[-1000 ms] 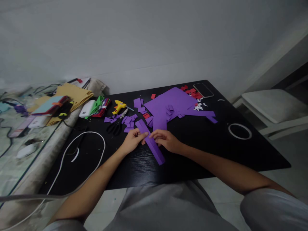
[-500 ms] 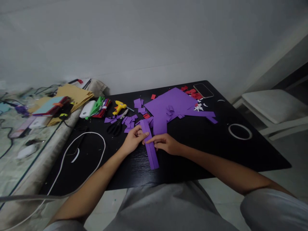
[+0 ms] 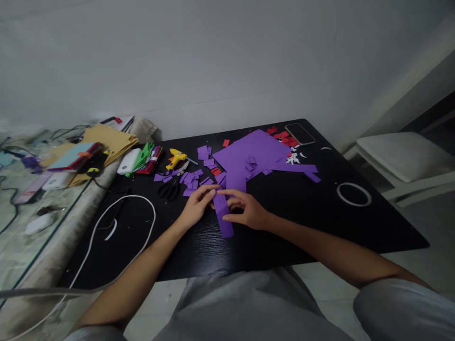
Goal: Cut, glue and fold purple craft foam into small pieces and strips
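A purple paper strip slants over the near part of the black table, its lower end pointing toward me. My left hand pinches its upper left corner between thumb and fingers. From the other side my right hand grips the strip, index finger at the top edge and thumb on the right side lower down. The fingers partly hide the upper end, so I cannot tell whether it is folded over. Just behind lie another wide purple strip and a large purple sheet.
Black scissors and a yellow glue gun lie left among purple paper pieces. A white cable loops at the left. Toward the right are a phone, red scraps and a white ring.
The strip's visible length is shorter, and its lengthwise line no longer shows. Both hands have shifted to its upper end, and the right index finger has moved up from the middle.
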Available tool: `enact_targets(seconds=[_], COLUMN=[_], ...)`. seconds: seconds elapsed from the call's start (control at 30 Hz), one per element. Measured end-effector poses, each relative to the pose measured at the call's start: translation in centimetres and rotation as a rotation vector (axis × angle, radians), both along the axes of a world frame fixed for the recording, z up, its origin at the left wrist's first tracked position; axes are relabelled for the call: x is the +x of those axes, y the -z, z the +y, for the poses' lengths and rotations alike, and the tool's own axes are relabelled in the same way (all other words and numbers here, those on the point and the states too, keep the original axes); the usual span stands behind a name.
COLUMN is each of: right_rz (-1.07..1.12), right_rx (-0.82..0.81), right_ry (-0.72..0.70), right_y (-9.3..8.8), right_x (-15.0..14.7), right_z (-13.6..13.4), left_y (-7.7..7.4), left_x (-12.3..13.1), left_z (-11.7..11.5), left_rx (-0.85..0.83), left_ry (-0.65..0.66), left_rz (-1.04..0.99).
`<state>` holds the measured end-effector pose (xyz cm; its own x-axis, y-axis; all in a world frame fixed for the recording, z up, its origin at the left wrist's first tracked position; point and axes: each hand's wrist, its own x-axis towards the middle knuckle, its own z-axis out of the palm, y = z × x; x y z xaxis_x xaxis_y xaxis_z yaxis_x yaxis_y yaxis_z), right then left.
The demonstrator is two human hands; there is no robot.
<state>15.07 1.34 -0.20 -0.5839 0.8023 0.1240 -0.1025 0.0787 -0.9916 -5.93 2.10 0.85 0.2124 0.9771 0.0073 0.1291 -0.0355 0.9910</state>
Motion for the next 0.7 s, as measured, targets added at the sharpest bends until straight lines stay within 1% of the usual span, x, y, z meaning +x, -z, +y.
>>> enact_targets(seconds=[0.1, 0.2, 0.27, 0.37, 0.43, 0.47, 0.57, 0.7], right_rz=[0.012, 0.048, 0.051, 0.008, -0.026, -0.032, 0.001, 0.016], right_rx=[-0.008, -0.013, -0.004, 0.054, 0.104, 0.12, 0.109, -0.005], right_ry=[0.047, 0.121, 0.205, 0.353, 0.426, 0.446, 0.446, 0.393], right_y=[-0.2, -0.2, 0.0, 0.4, 0.6, 0.6, 0.8, 1.0], right_x=[0.1, 0.1, 0.1, 0.2, 0.3, 0.4, 0.4, 0.2], right_z=[0.3, 0.7, 0.9, 1.4, 1.7, 1.8, 1.9, 1.9], left_y=[0.0, 0.2, 0.2, 0.1, 0.1, 0.0, 0.1, 0.4], left_x=[0.0, -0.1, -0.3, -0.3, -0.1, 0.0, 0.2, 0.2], left_z=[0.0, 0.1, 0.0, -0.4, -0.6, -0.7, -0.7, -0.5], left_rx=[0.034, 0.022, 0.033, 0.057, 0.036, 0.027, 0.021, -0.006], left_ry=[-0.013, 0.044, 0.093, 0.174, 0.195, 0.185, 0.12, 0.077], left_rz=[0.002, -0.038, -0.024, 0.033, 0.059, 0.075, 0.116, 0.041])
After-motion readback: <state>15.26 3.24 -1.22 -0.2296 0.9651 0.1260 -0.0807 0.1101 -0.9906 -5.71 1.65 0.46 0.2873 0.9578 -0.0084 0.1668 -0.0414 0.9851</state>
